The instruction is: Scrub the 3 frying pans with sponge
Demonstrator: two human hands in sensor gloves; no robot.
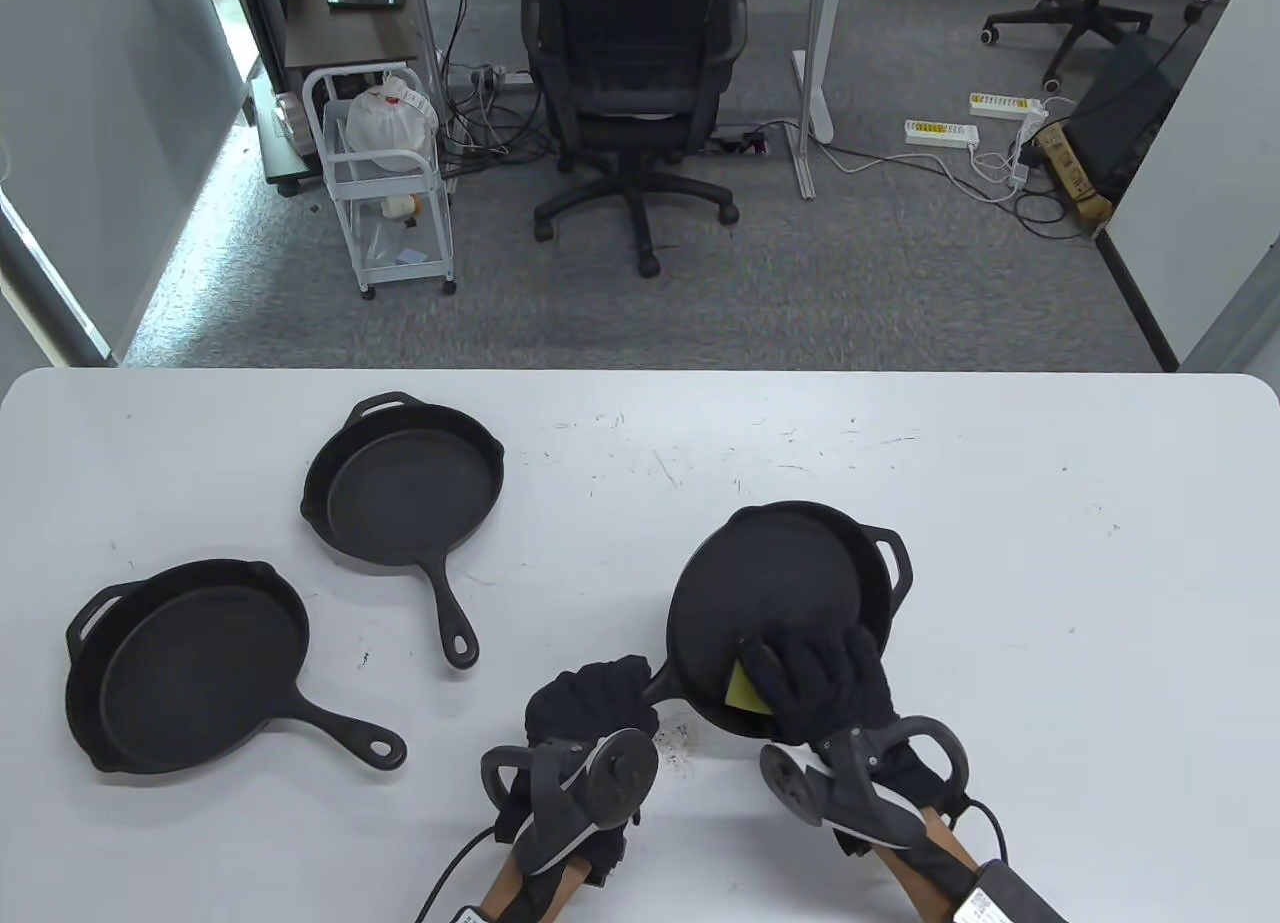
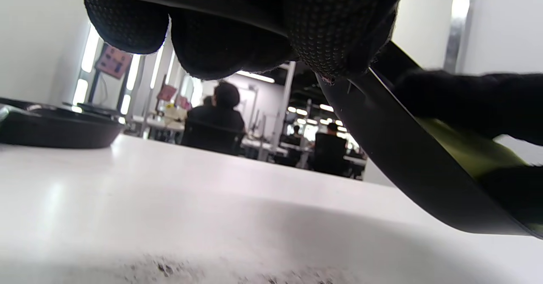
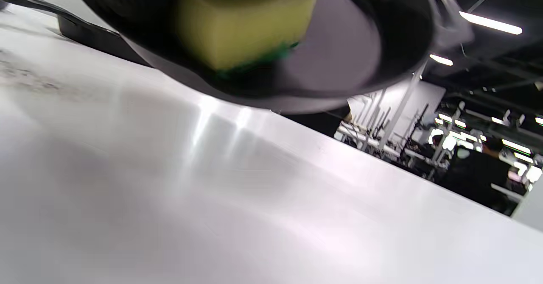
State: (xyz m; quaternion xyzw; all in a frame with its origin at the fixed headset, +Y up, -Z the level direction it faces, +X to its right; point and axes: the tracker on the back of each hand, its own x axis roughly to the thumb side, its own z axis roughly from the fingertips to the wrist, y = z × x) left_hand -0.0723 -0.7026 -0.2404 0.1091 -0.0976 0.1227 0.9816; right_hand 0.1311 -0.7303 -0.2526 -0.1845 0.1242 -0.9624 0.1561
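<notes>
1. Both hands are working one tilted frying pan point(image 1: 775, 588) near the counter's point(image 1: 1050, 583) front edge: left hand point(image 1: 590, 708) gripping its handle, right hand point(image 1: 825, 683) pressing the sponge point(image 1: 741, 690) inside.
2. Scrubbing is under way; whether the others are done, I cannot tell.
3. Counting: three pans, one sponge; the two idle pans point(image 1: 405, 483) point(image 1: 190, 663) are lying flat at left.
</notes>
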